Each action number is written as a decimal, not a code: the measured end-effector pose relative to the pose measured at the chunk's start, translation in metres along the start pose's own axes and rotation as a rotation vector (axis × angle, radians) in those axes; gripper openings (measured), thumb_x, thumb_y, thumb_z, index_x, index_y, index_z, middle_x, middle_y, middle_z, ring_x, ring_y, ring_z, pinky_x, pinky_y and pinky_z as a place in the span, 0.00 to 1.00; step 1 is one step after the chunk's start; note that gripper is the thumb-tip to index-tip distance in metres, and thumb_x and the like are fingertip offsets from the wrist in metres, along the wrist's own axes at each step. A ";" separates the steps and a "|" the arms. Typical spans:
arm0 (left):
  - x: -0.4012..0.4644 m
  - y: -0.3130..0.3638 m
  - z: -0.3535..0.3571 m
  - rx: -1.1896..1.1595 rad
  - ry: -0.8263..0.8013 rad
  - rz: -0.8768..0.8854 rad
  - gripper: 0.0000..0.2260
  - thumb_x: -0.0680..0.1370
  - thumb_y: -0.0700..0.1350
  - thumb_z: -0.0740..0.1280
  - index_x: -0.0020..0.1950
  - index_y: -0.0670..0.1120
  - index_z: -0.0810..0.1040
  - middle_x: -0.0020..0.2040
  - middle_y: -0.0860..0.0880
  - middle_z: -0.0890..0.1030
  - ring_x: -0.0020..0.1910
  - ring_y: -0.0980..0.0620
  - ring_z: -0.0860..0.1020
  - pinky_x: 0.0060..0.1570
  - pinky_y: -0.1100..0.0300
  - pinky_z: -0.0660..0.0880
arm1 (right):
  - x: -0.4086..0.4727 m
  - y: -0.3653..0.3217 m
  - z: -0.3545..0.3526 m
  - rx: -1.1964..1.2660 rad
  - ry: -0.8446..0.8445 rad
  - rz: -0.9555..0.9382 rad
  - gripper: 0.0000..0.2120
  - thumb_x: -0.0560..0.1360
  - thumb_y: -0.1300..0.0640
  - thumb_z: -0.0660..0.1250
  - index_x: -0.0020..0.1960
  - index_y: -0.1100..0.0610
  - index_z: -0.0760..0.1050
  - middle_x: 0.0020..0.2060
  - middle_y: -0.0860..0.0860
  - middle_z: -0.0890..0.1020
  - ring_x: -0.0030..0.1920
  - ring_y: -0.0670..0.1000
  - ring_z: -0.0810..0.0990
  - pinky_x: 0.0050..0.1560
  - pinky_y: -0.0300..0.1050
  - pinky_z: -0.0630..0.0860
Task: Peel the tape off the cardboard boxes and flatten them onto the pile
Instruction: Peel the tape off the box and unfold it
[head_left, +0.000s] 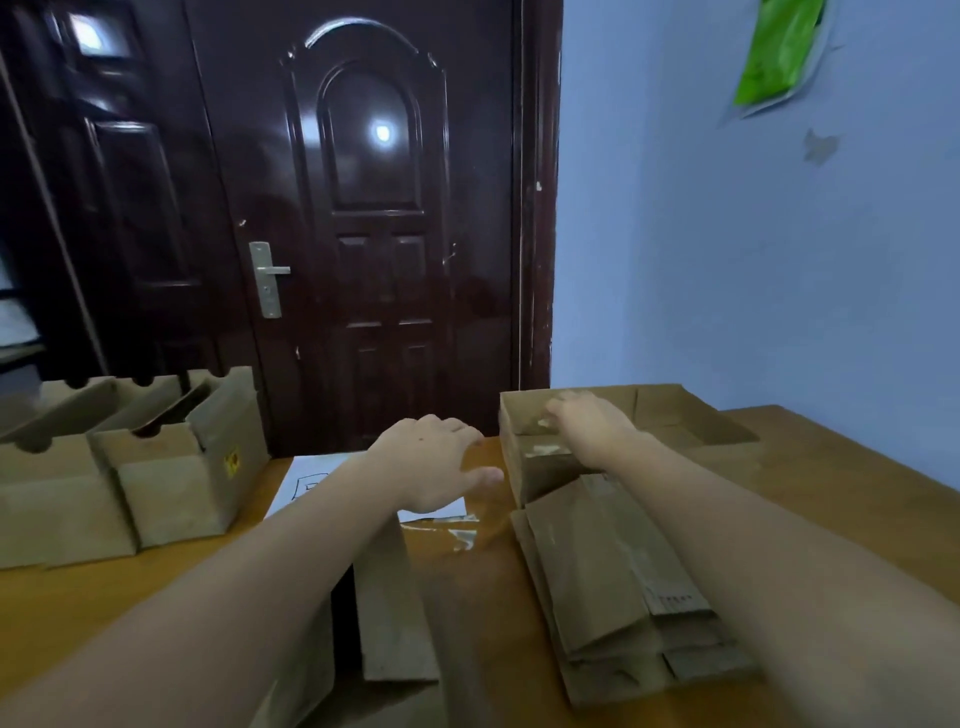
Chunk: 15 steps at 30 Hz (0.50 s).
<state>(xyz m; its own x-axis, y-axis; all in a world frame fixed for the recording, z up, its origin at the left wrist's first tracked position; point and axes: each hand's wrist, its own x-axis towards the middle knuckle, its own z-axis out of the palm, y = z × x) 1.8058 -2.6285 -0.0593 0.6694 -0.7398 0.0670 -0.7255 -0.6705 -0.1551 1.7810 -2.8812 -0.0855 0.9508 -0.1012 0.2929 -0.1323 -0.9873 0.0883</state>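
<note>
Pinching open brown cardboard box (623, 415) rim, right hand (587, 421), left hand (431, 462) grip spread, flattened pile (623, 587)

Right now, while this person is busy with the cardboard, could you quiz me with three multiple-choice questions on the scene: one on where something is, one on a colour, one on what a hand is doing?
1. Where does the pile of flattened boxes lie?
A. On the floor by the door
B. On the wooden table, just in front of the open box
C. Inside the open box

2. What colour is the door?
A. White
B. Green
C. Dark brown

3. What is the right hand doing?
A. Resting on the near wall of the open box
B. Turning the door handle
C. Hanging at the person's side

Answers: 1 B, the flat stack lies on the tabletop below the right forearm. 2 C, its glossy panels are dark brown. 3 A, it lies over the box's rim by a tape strip, while the left hand hovers apart.
</note>
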 end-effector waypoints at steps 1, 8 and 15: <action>-0.001 -0.004 0.001 -0.002 0.010 -0.006 0.34 0.79 0.73 0.49 0.80 0.54 0.64 0.78 0.54 0.67 0.73 0.49 0.69 0.70 0.47 0.69 | 0.005 0.002 0.003 -0.001 -0.007 0.002 0.19 0.76 0.65 0.69 0.65 0.52 0.75 0.60 0.52 0.79 0.56 0.54 0.78 0.59 0.51 0.79; -0.051 -0.035 -0.011 -0.037 0.039 -0.109 0.33 0.80 0.72 0.52 0.80 0.56 0.63 0.78 0.54 0.67 0.73 0.49 0.69 0.70 0.49 0.70 | -0.025 -0.029 -0.019 0.209 -0.008 -0.093 0.21 0.86 0.54 0.55 0.79 0.52 0.65 0.79 0.52 0.65 0.78 0.54 0.63 0.77 0.50 0.62; -0.135 -0.043 -0.012 -0.045 0.089 -0.148 0.30 0.82 0.68 0.54 0.79 0.54 0.66 0.73 0.53 0.74 0.71 0.49 0.72 0.67 0.51 0.70 | -0.096 -0.111 -0.069 0.317 -0.104 -0.353 0.26 0.86 0.46 0.55 0.82 0.47 0.57 0.81 0.47 0.58 0.81 0.49 0.56 0.79 0.50 0.57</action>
<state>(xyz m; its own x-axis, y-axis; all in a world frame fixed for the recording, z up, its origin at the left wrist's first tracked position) 1.7447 -2.5011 -0.0504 0.7539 -0.6338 0.1731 -0.6281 -0.7725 -0.0934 1.6847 -2.7535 -0.0583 0.9472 0.2514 0.1991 0.2804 -0.9505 -0.1338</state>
